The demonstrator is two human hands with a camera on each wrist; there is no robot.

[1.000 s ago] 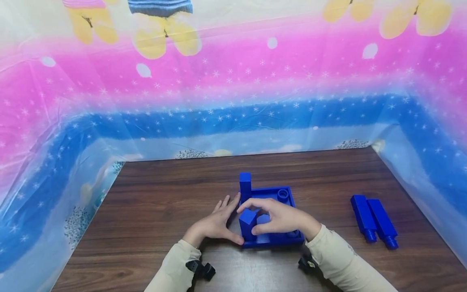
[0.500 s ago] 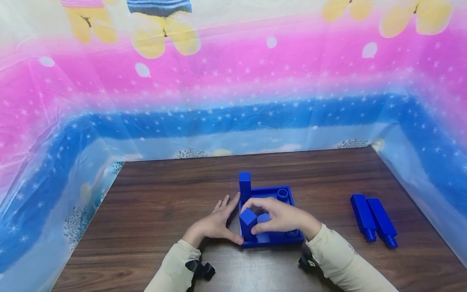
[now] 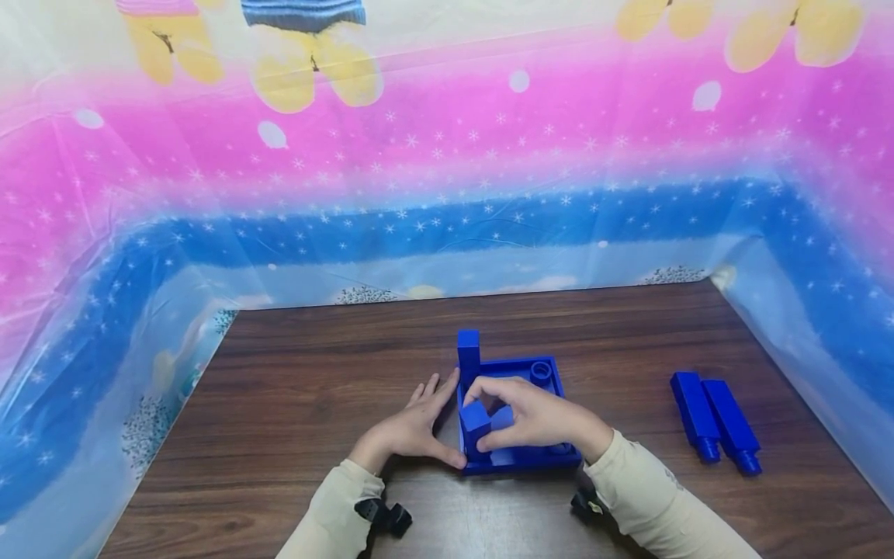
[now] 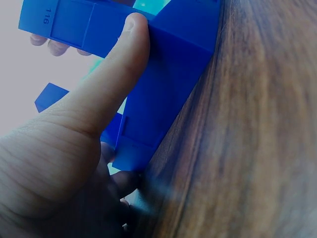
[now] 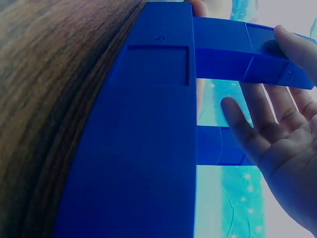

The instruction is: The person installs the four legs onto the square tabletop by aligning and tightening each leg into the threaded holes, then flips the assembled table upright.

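Note:
A shallow blue tray-like base (image 3: 520, 460) lies on the table with raised edges and round corner sockets. One blue square post (image 3: 469, 348) stands upright at its far left corner. At the near left corner a second blue square post (image 3: 476, 419) stands up, pinched by my right hand (image 3: 541, 415) with thumb in front and index finger behind. The other right fingers spread out in the right wrist view, behind this post (image 5: 223, 47). My left hand (image 3: 412, 431) braces the base's left side, thumb at the near corner and fingers stretched toward the far post.
Two loose blue posts (image 3: 696, 415) with threaded ends lie side by side at the right of the table (image 3: 314, 373). An exposed round socket (image 3: 541, 374) sits at the base's far right corner. A patterned cloth (image 3: 447, 225) hangs around the table.
My right thumb and index finger have shifted a little, and the near left post has turned slightly with them. The left hand and the base have stayed in place.

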